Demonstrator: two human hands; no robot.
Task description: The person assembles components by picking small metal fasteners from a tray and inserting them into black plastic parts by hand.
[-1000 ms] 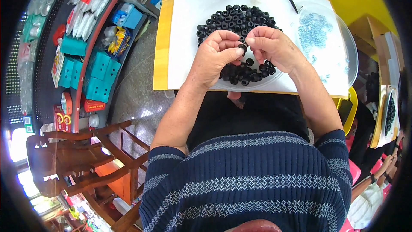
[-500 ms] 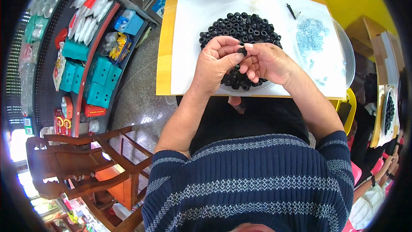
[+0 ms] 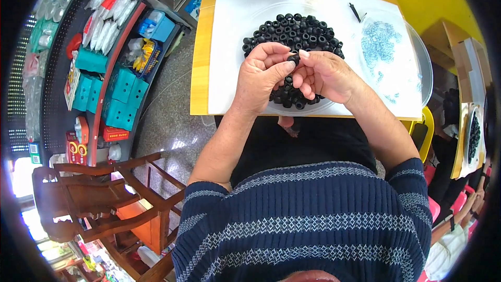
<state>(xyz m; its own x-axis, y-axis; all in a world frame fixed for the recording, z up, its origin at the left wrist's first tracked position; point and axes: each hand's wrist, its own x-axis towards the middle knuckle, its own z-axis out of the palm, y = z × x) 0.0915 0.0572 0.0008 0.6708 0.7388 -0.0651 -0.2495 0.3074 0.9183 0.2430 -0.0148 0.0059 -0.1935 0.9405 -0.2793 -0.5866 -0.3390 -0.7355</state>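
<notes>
Between my two hands is a small black hollow cylindrical part [image 3: 294, 59], held above the table's near edge. My left hand [image 3: 263, 75] pinches it between thumb and forefinger. My right hand [image 3: 330, 74] closes in from the other side, with thumb and fingertips at the part's upper edge and the other fingers curled below. Whether anything tiny sits in the right fingertips is hidden. Below and beyond the hands lies a heap of similar black parts [image 3: 292, 31] on a clear round tray [image 3: 276, 9].
Tiny pale-blue pieces [image 3: 381, 42] lie scattered on a clear tray [image 3: 425, 68] at the right. A slim black tool [image 3: 355, 12] rests on the white sheet [image 3: 224, 36]. Left stand a shelf of packages [image 3: 117, 73] and a wooden chair [image 3: 151, 203]. A yellow bin [image 3: 427, 133] stands at the right.
The black part has turned slightly in my fingers, and its open end shows less now. Both hands stay in nearly the same place.
</notes>
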